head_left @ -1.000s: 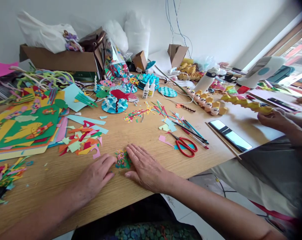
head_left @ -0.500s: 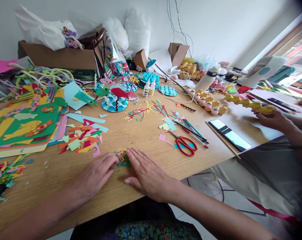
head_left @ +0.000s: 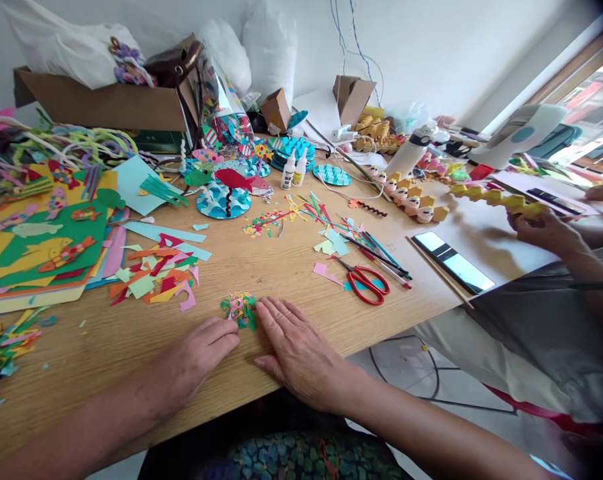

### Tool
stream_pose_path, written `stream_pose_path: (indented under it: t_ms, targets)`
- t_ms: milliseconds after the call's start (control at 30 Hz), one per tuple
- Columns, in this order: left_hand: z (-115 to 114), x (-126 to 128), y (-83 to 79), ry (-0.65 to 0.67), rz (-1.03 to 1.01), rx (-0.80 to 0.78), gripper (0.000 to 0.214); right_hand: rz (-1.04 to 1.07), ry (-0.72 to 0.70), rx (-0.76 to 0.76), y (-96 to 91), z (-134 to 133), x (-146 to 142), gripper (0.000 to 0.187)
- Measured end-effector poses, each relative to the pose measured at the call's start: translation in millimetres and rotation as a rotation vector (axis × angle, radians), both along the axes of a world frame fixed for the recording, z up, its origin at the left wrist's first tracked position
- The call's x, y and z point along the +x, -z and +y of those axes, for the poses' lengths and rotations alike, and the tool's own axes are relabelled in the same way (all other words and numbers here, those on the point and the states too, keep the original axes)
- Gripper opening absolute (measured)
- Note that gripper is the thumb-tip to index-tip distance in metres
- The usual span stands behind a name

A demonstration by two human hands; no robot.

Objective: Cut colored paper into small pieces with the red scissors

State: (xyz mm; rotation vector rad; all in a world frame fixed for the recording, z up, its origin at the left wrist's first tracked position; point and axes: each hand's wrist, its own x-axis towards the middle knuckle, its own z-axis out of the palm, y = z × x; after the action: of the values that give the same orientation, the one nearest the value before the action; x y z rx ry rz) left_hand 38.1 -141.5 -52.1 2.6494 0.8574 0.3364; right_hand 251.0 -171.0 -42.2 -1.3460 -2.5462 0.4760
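A small heap of green, yellow and pink paper snippets [head_left: 240, 309] lies on the wooden table [head_left: 131, 340] between my hands. Along its left edge rests my left hand [head_left: 201, 350], fingers bent and pressed together, the tips touching the snippets; its palm is hidden from above. My right hand [head_left: 304, 350] lies flat against the right edge of the heap, open, with its thumb apart from the fingers. Red-handled scissors [head_left: 366, 283] lie on the table beyond my right hand. Left of the heap is a looser pile of coloured paper offcuts [head_left: 156, 270].
White glue bottles [head_left: 294, 171] stand behind, beside blue discs bearing paper fish [head_left: 224, 200]. Pens [head_left: 381, 257] and a phone [head_left: 454, 262] lie to the right. Green and yellow sheets [head_left: 46, 247] are stacked left. At far right a co-worker's hand [head_left: 548, 233] holds a yellow egg-carton strip [head_left: 496, 200].
The view has shifted slightly. My hands have parted a little around the snippet heap, so more of it shows. The left hand's fingers sit lower along its edge.
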Motion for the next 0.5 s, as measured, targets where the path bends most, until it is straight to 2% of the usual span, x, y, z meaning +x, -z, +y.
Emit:
stream_pose_path:
  t_ms: [67, 133, 233, 300, 400, 500]
  targets:
    - [6.3, 0.6, 0.2, 0.009, -0.008, 0.02, 0.041, 0.055, -0.066, 0.009, -1.0, 7.2, -2.9, 0.062]
    - [10.8, -3.5, -2.4, -0.016, -0.019, 0.01, 0.037, 0.101, -0.07, -0.003, -2.8, 16.2, 2.4, 0.058]
    - [14.6, -15.2, -7.2, -0.141, -0.015, -0.03, 0.027, 0.094, 0.06, -0.06, -6.4, 27.7, 17.5, 0.054]
    - [17.6, -20.9, -9.4, -0.229, 0.034, -0.05, 0.023, 0.08, 0.094, -0.122, -9.4, 32.1, 24.8, 0.056]
    - [24.6, -17.6, -12.1, -0.345, 0.198, -0.047, 0.036, 0.062, 0.079, -0.207, -12.6, 34.8, 24.7, 0.059]
    - [32.1, -1.6, -16.5, -0.382, 0.332, -0.04, 0.056, 0.029, 0.053, -0.235, -12.6, 37.0, 14.9, 0.062]
